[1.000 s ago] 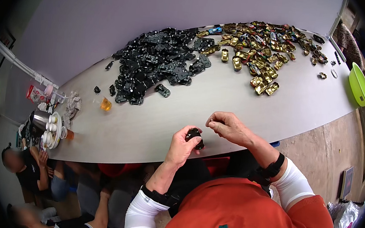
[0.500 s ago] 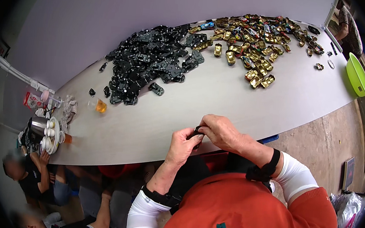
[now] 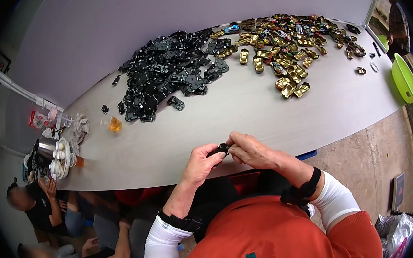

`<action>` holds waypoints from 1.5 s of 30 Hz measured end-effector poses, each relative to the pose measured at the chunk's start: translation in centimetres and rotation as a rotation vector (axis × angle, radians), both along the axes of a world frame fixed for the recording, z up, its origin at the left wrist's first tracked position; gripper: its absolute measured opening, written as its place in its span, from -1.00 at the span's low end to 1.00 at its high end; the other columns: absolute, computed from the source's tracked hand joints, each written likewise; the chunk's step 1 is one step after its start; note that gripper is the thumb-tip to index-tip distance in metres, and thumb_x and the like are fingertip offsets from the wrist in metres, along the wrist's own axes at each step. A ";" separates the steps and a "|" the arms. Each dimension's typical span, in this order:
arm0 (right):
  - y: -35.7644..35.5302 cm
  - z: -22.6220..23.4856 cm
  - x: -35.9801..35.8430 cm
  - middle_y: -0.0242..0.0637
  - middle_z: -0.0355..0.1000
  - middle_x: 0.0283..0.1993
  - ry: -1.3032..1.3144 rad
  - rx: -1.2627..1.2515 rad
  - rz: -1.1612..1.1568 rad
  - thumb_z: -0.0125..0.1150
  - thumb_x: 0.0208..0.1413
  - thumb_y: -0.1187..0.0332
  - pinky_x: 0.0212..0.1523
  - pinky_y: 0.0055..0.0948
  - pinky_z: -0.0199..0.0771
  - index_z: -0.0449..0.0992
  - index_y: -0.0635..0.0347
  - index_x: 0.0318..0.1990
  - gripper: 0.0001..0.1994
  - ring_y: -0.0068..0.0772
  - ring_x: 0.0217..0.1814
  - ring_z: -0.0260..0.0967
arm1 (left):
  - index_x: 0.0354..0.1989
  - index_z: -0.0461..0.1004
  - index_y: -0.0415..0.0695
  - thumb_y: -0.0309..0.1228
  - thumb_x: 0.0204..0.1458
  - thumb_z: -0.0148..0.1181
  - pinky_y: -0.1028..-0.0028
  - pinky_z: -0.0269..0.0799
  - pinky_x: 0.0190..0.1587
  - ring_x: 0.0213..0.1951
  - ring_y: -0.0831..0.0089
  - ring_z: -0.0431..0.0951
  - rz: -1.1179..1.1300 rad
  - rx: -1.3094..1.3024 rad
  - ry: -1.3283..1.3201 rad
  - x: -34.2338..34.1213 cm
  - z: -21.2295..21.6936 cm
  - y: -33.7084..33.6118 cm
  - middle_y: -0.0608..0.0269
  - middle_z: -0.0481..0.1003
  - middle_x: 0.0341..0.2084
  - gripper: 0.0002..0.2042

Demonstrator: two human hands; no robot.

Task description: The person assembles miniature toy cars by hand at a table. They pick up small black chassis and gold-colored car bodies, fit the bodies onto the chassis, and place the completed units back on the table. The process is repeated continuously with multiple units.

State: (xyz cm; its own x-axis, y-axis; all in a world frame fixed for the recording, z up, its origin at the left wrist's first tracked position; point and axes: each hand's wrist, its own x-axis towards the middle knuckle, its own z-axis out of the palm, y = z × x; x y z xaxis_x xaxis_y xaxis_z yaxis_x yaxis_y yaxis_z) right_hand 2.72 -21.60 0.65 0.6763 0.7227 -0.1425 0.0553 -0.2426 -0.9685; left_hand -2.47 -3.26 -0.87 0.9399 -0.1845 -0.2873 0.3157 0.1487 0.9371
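Close to the table's front edge, my left hand (image 3: 200, 164) pinches a small black toy car chassis (image 3: 221, 149) between thumb and fingers. The fingers of my right hand (image 3: 249, 151) are closed at the chassis's right end; any smaller part between them is hidden. Beyond my hands to the left lies a big heap of black toy car chassis (image 3: 167, 71). To its right spreads a heap of toy cars (image 3: 292, 48), mostly gold, with some blue and red ones. A single black chassis (image 3: 176, 102) lies at the near edge of the dark heap.
A glass of amber drink (image 3: 115, 124) stands left on the table (image 3: 165, 152). Further left are a tray of white cups (image 3: 61, 158), a crumpled cloth (image 3: 80, 128) and seated people. A green basin (image 3: 405, 80) sits at the right end, with another person beyond it.
My right fingers have shifted slightly along the chassis, and more of it shows between my hands. The view has moved a little. At the far right, another green basin has come into sight.
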 end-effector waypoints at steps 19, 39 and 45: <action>-6.4 -1.0 5.7 -0.31 0.37 -0.51 -0.021 -0.015 -0.471 -0.10 0.11 0.47 -0.55 -0.60 0.33 0.34 0.30 -0.29 -0.89 -0.59 -0.59 0.28 | -0.13 0.38 -0.24 -0.32 0.05 0.09 0.71 0.11 -0.72 -0.74 0.70 0.25 -0.538 0.196 0.475 -5.8 -8.6 -1.5 0.31 0.43 -0.60 -0.71; -9.6 -4.8 15.4 0.13 0.16 -0.06 -0.695 -0.693 -0.758 0.25 -0.08 0.28 -0.14 -0.14 0.34 0.09 0.23 0.16 -0.35 0.16 -0.13 0.28 | 0.01 0.28 -0.28 -0.23 -0.27 0.37 0.30 0.32 -0.08 -0.14 0.10 0.37 0.536 1.234 -0.581 8.9 1.9 17.1 -0.03 0.35 -0.19 -0.35; -6.1 -4.4 14.9 0.04 0.19 -0.13 -0.707 -0.639 -0.675 0.25 -0.09 0.34 -0.21 -0.17 0.33 0.08 0.23 0.18 -0.34 0.07 -0.20 0.29 | 0.25 0.01 0.26 0.17 -0.32 0.25 -0.07 -0.07 0.15 0.21 -0.06 -0.05 0.521 1.270 -0.162 15.8 0.0 21.7 -0.03 -0.04 0.22 -0.12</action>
